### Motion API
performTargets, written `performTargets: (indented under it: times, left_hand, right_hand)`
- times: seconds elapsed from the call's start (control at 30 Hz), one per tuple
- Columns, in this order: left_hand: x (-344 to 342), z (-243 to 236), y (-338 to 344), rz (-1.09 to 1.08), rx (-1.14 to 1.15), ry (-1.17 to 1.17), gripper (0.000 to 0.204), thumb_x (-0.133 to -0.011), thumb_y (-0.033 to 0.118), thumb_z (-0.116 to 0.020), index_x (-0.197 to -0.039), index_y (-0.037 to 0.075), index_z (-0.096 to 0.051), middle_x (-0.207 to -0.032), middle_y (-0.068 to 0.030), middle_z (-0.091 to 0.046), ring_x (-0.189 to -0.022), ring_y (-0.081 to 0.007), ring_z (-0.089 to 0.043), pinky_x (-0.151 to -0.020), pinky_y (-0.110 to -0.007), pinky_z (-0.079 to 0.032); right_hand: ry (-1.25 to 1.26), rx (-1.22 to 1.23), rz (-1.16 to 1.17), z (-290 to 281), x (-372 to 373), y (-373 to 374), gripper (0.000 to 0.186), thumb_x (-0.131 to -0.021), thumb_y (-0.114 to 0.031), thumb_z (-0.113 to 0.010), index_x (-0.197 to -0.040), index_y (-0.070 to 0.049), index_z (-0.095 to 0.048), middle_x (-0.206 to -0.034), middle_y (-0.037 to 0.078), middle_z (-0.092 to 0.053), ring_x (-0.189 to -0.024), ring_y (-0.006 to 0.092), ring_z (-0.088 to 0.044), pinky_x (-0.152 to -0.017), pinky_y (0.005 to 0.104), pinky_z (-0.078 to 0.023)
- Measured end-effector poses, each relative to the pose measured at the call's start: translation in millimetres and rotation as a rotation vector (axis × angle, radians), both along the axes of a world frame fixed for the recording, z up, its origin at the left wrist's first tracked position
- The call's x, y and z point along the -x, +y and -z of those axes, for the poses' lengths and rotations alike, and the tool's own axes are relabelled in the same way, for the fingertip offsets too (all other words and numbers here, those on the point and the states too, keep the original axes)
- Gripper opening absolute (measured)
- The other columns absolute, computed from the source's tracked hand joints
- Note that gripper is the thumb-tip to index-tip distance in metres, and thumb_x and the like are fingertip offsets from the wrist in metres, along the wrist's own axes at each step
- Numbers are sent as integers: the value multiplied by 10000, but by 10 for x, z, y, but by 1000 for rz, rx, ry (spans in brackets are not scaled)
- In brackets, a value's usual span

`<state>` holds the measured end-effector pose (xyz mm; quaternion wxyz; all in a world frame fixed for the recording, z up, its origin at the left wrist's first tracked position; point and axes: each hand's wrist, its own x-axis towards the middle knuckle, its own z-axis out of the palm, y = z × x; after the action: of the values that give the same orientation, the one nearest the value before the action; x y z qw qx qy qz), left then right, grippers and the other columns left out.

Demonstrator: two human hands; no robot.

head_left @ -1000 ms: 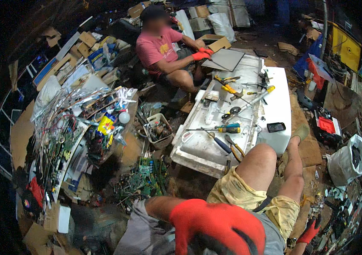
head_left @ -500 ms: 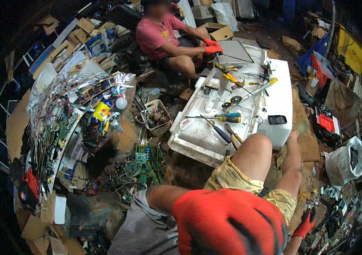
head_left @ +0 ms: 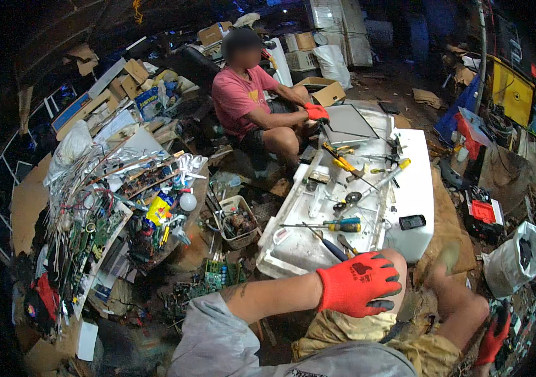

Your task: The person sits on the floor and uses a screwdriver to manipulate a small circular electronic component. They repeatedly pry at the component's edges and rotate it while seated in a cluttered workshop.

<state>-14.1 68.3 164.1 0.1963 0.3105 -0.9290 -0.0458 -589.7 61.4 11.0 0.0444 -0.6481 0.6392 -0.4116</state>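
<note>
My left hand [head_left: 362, 286], in a red work glove with dark fingertips, lies across my bent knee, its fingers spread and nothing in them. Low at the right edge, my right hand [head_left: 493, 336], gloved the same way, hangs beside a pile of small scrap [head_left: 519, 352]; its dark fingers blend into the scrap, so a grip cannot be made out. Just beyond my left hand, a white foam slab [head_left: 293, 257] bears screwdrivers, among them one with a blue and yellow handle [head_left: 346, 225], pliers [head_left: 346, 245] and a yellow-handled tool [head_left: 400, 166].
Across the slab, a person [head_left: 243, 103] in red gloves sits by a flat grey panel [head_left: 349, 122]. A black phone-like object [head_left: 412, 222] lies on the white block. Left are heaped wires, circuit boards [head_left: 217, 273] and a scrap basket [head_left: 236, 235]. A white sack [head_left: 510, 267] stands right.
My left hand has dropped from close in front of the camera onto my knee. My right hand has shifted right. The view has tilted up, showing more of the far side.
</note>
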Motion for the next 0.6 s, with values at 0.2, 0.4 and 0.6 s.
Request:
performTargets:
  times: [0.2, 0.4, 0.6]
  left_hand:
    - [24, 166, -729, 85, 21, -23, 593, -842, 495, -621, -1271, 87, -588, -1323, -205, -538, -1263, -399, -486, -1092, -551, -344]
    - [292, 849, -1440, 493, -151, -46, 705, -791, 605, -607, -1291, 108, -585, -1396, -225, -494, -1337, -451, -423, -1098, -666, -271]
    - [596, 1166, -2200, 670, -357, 39, 720, -755, 633, -623, -1288, 149, -608, -1416, -215, -485, -1322, -458, -433, -1056, -735, -266]
  right_hand:
    - [748, 22, -485, -984, -299, -628, 723, -792, -162, -694, -1436, -19, -399, -1415, 252, -453, -1317, 489, -425, -1111, 607, -310]
    - [897, -355, -1154, -880, -605, -1177, 754, -586, -568, -723, -1208, -148, -653, -1241, 169, -607, -1194, 429, -534, -1054, 676, -327]
    - [825, -325, -1366, -818, -851, -2555, 646, -620, -497, -709, -1169, -158, -673, -1171, 152, -634, -1108, 406, -571, -966, 623, -390]
